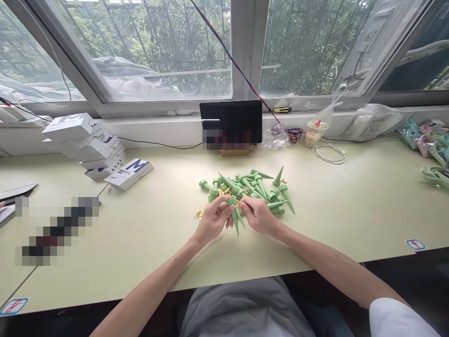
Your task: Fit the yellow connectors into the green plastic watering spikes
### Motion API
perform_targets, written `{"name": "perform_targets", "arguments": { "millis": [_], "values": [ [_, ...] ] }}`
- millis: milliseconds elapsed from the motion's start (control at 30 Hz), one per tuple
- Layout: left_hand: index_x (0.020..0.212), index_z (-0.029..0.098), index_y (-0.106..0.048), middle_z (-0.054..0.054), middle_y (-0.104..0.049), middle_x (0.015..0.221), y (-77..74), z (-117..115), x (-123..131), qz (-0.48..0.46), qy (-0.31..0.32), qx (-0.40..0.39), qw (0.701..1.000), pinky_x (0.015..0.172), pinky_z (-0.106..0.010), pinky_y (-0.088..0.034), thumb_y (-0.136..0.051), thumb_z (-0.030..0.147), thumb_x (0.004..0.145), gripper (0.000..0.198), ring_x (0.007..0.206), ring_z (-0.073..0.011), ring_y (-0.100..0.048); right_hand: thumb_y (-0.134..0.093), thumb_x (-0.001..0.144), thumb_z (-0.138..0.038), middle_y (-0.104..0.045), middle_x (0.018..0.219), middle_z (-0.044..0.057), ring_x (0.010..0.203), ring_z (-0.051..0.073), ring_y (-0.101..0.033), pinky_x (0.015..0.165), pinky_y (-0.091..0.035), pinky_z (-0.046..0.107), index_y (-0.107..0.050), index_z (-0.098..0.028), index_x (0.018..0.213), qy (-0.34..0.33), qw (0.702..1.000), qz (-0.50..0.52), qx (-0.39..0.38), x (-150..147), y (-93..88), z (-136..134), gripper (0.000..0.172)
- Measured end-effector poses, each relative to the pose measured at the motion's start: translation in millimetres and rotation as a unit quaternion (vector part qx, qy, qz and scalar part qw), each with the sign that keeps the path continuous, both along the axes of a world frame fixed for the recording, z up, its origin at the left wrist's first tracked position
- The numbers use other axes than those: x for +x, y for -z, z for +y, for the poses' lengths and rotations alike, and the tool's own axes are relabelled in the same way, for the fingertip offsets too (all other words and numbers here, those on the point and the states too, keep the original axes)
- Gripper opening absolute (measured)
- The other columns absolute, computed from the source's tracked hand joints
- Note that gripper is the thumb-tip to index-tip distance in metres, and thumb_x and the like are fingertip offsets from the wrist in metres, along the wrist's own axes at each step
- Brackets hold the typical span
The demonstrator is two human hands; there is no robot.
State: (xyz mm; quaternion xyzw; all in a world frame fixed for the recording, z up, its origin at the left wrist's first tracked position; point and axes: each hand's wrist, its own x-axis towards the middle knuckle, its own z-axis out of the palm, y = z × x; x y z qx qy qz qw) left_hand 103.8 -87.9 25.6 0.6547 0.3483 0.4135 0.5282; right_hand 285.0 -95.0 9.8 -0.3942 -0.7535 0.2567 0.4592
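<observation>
A heap of several green cone-shaped plastic spikes (pixel 257 187) lies on the pale green table (pixel 157 224), with small yellow plastic pieces (pixel 200 213) scattered at its left edge. My left hand (pixel 212 219) is closed on one green spike (pixel 234 216), its tip pointing down toward me. My right hand (pixel 258 216) sits just to the right of it, fingers pinched at the top end of the same spike. Both hands are at the near edge of the heap.
A dark tablet (pixel 231 122) leans on the sill behind the heap. White boxes (pixel 91 147) are stacked at the left. At the right are a bagged cup (pixel 315 128), a coiled white cable (pixel 329 153), a plastic bag (pixel 372 120) and pastel clips (pixel 430 142).
</observation>
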Motion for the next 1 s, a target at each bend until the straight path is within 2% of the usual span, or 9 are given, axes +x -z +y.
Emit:
{"name": "perform_targets", "arguments": {
  "millis": [367,467,567,767,1000],
  "values": [
    [0.099,0.020,-0.051,0.005,-0.058,0.060,0.1,1.5,0.0,-0.007,0.015,-0.013,1.000,0.047,-0.025,-0.046,-0.062,0.045,0.091,0.028,0.046,-0.0119,-0.058,-0.042,0.101,-0.031,-0.042,0.058,-0.004,0.050,0.011,-0.035,0.051,-0.031,0.025,-0.040,-0.021,0.068,0.003,1.000,0.022,-0.007,-1.0,-1.2,-1.2,0.035],
    [0.102,0.020,-0.049,0.003,-0.061,0.063,-0.7,2.8,0.0,-0.034,0.045,-0.057,0.997,0.046,-0.025,-0.046,-0.061,0.044,0.092,0.029,0.049,-0.0132,-0.060,-0.041,0.102,-0.034,-0.041,0.056,-0.004,0.050,0.011,-0.034,0.050,-0.031,0.025,-0.039,-0.021,0.065,0.010,1.000,0.027,-0.009,-1.5,-2.0,-2.0,0.039],
    [0.104,0.020,-0.048,0.000,-0.064,0.069,-2.2,4.4,0.0,-0.066,0.069,-0.114,0.989,0.045,-0.024,-0.046,-0.061,0.044,0.092,0.030,0.057,-0.0155,-0.063,-0.040,0.103,-0.038,-0.047,0.057,-0.002,0.050,0.011,-0.037,0.050,-0.032,0.026,-0.043,-0.020,0.064,0.005,1.000,0.025,-0.014,-2.1,-3.5,-3.2,0.042],
    [0.109,0.020,-0.050,0.000,-0.064,0.070,-2.6,6.5,-0.4,-0.097,0.083,-0.182,0.975,0.052,-0.025,-0.052,-0.065,0.045,0.089,0.035,0.066,-0.0171,-0.066,-0.041,0.103,-0.043,-0.053,0.057,-0.002,0.049,0.010,-0.039,0.049,-0.033,0.025,-0.047,-0.020,0.064,-0.012,0.999,0.032,0.000,-2.5,-5.1,-4.1,0.045],
    [0.106,0.020,-0.051,0.001,-0.064,0.067,-3.7,6.4,-0.1,-0.050,0.056,-0.149,0.986,0.048,-0.024,-0.049,-0.066,0.048,0.087,0.037,0.061,-0.0167,-0.065,-0.041,0.102,-0.045,-0.047,0.055,-0.003,0.049,0.010,-0.037,0.049,-0.033,0.025,-0.043,-0.020,0.062,0.003,1.000,0.021,0.013,-3.3,-4.1,-3.0,0.047]
  ]
}}
